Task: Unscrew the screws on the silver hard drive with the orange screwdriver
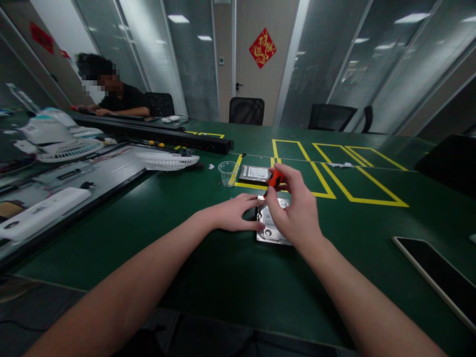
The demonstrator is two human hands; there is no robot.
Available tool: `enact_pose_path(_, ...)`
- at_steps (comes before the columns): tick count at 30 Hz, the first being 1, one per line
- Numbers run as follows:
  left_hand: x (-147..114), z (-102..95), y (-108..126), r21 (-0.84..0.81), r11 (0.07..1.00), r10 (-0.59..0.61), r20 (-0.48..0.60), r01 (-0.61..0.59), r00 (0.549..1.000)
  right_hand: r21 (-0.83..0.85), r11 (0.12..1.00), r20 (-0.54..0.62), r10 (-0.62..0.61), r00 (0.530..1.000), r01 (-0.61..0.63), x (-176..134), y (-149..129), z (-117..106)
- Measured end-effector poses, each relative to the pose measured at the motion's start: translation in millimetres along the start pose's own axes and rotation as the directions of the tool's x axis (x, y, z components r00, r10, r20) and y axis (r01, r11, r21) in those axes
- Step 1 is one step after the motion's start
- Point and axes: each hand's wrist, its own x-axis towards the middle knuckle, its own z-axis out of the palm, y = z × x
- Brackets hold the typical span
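A silver hard drive (274,233) lies on the green table in front of me. My left hand (236,212) braces it from the left, thumb and forefinger spread apart with their tips on its near and far parts. In my right hand (297,210) is a screwdriver with an orange and black handle (275,178), pinched between thumb and fingers above the drive. The screwdriver's tip points down at the drive's far left part; whether it sits in a screw I cannot tell. My right hand covers the drive's right side.
Beyond the drive stand a clear plastic cup (228,174) and a second hard drive (255,174) inside yellow tape. Fan parts (163,158) and a large metal panel (111,171) fill the left. A dark flat device (435,272) lies right. A person (122,99) sits far left.
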Motion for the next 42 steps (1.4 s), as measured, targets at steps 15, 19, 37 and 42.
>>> enact_pose_path(15,0.8,-0.2,2.2,0.018,1.0,-0.017,0.008,0.017,1.0,-0.043,0.998,-0.032,-0.041,0.999,0.039,2.6,0.2,0.7)
enact_pose_path(19,0.4,-2.0,4.3,-0.002,1.0,-0.015,0.011,0.015,1.0,-0.017,1.0,-0.007,-0.007,1.0,0.007,0.1,-0.8,0.5)
enact_pose_path(37,1.9,0.4,1.4,0.017,1.0,0.005,-0.004,-0.005,1.0,-0.041,0.998,-0.035,-0.056,0.998,0.055,2.7,1.3,0.2)
enact_pose_path(42,1.5,0.0,-0.5,0.005,1.0,0.018,-0.002,-0.018,1.0,-0.024,1.0,-0.005,-0.014,1.0,0.014,0.0,0.8,-0.1)
